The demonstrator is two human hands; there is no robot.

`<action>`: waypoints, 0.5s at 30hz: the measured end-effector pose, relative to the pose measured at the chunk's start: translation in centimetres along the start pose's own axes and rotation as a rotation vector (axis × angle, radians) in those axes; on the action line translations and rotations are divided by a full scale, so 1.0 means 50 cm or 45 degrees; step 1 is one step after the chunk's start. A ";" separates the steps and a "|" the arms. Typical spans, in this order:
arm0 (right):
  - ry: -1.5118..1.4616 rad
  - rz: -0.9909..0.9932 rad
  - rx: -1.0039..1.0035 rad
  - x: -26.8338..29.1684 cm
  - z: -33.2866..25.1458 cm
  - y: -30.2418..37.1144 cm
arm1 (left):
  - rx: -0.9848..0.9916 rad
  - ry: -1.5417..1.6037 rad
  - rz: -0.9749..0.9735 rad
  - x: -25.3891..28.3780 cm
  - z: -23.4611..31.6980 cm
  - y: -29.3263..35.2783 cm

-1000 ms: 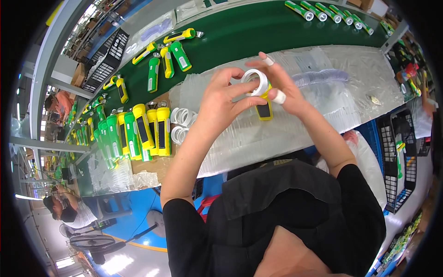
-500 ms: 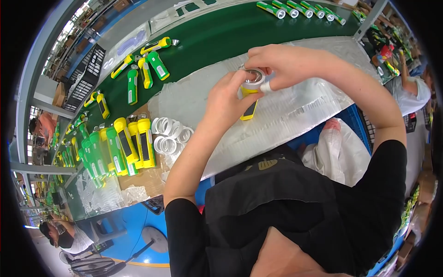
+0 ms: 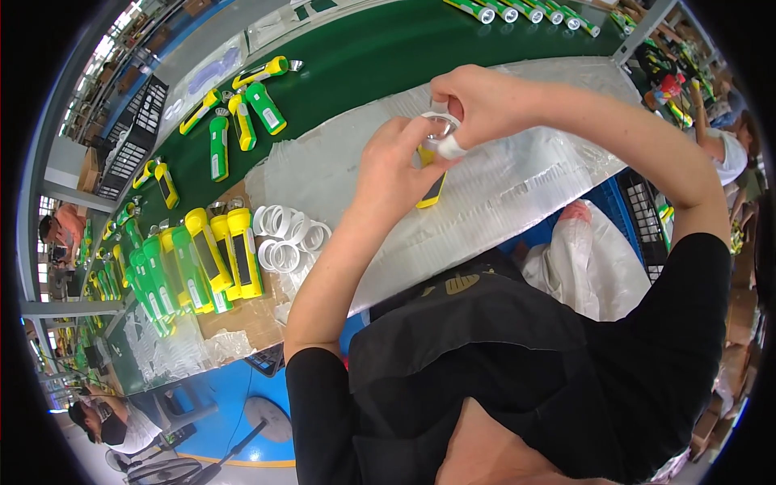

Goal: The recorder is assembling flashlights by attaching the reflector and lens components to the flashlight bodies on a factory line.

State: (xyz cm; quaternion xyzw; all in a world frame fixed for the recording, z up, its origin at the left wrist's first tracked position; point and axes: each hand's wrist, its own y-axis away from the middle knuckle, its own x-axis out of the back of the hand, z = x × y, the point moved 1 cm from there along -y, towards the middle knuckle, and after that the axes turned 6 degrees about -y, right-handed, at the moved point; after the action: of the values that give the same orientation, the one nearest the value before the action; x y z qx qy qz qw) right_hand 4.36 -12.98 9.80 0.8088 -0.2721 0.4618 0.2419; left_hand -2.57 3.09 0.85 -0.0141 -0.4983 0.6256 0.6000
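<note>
Head view, one: wide fisheye, left unit of a side-by-side pair worn on the person's head; upright, unmirrored, its left being the wearer's left. Standpoint: above the chest, whose black garment (image 3: 477, 356) I see large at lower middle. Facing: down and forward, over the left hand (image 3: 394, 166) and the right hand (image 3: 489, 105), to the bench (image 3: 356, 89). Range: torso near, hands at middle distance, fan (image 3: 166, 470) small at the edge. Rim: round, dark corners.

One held flashlight (image 3: 431, 192), five clustered flashlights (image 3: 265, 107) upper left, six lined-up flashlights (image 3: 527, 9) upper right, two hands (image 3: 390, 171)
</note>
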 end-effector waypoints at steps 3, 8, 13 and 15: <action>0.244 0.018 -0.245 -0.007 -0.012 -0.005 | 0.104 0.030 -0.013 0.003 -0.001 -0.002; -0.019 0.201 0.393 -0.018 0.020 0.006 | 0.011 0.133 0.095 0.001 0.003 0.002; 0.226 0.146 -0.004 -0.031 -0.012 -0.003 | 0.099 0.026 0.016 0.003 0.005 0.011; 0.123 0.077 0.019 -0.017 -0.017 0.008 | 0.087 0.020 0.026 0.003 0.005 0.010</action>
State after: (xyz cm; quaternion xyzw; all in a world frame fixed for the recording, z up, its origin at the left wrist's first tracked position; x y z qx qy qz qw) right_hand 3.20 -12.58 9.49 0.7788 -0.2809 0.5093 0.2348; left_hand -3.12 3.16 0.72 -0.0035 -0.4719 0.6481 0.5977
